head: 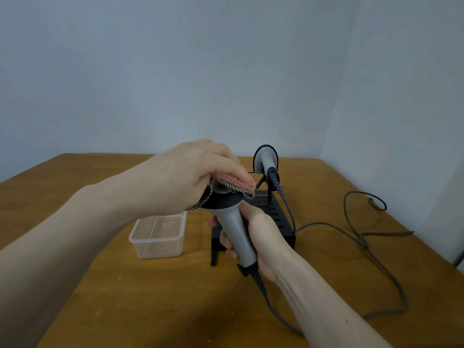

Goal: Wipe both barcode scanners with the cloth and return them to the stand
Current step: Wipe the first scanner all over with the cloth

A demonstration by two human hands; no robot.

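Head view: right hand grips a grey handheld scanner at centre frame; left hand presses a pink checked cloth onto it, above the brown wooden table, pale wall behind.

Dim, soft light; wide-angle warp at edges.

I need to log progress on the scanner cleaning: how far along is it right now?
In hand: the right hand grips one scanner by its handle while the left hand presses the cloth onto its head. The second scanner sits on the black stand; whether it has been wiped cannot be told. Left: finish this wipe and return the held scanner to the stand.
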